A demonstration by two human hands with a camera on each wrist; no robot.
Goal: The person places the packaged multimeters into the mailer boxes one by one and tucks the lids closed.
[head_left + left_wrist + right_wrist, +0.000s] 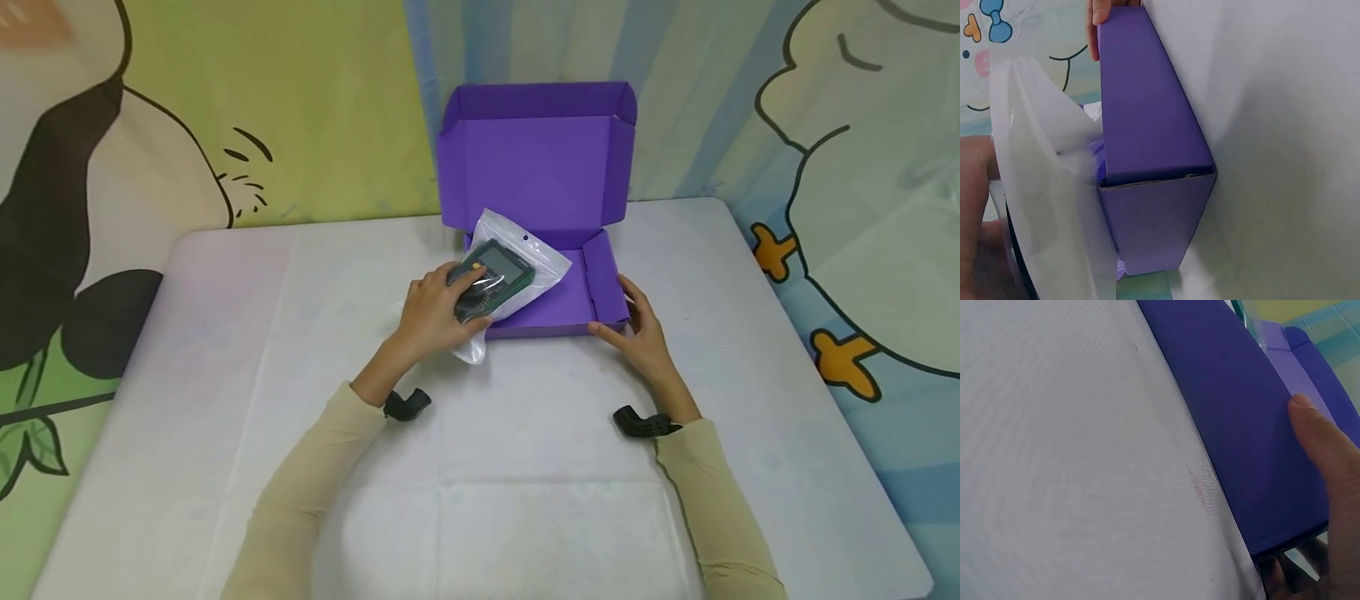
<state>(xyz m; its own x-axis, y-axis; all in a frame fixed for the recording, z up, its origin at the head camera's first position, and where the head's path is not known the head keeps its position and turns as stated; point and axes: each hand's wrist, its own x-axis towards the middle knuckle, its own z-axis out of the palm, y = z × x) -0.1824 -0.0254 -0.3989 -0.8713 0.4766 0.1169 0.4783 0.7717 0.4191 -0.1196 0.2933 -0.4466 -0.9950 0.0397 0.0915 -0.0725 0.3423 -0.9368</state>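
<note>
My left hand [435, 315] grips a dark green handheld device [504, 265] with a grey screen and a yellow button, sealed in a clear-and-white zip bag [553, 268]. The bagged device is tilted over the left side of an open purple cardboard box [540, 332]. In the left wrist view, the bag [1054, 200] hangs beside the box's corner. At the box's front right corner, my right hand [641, 333] holds the wall, thumb in front and fingers round the side. The right wrist view shows that thumb [1319, 434] against the purple front wall.
The raised lid [536, 171] of the box stands up at the back, near the cartoon-printed backdrop [337, 108]. A white cloth covers the table [540, 517]. Each wrist wears a black camera mount [408, 405].
</note>
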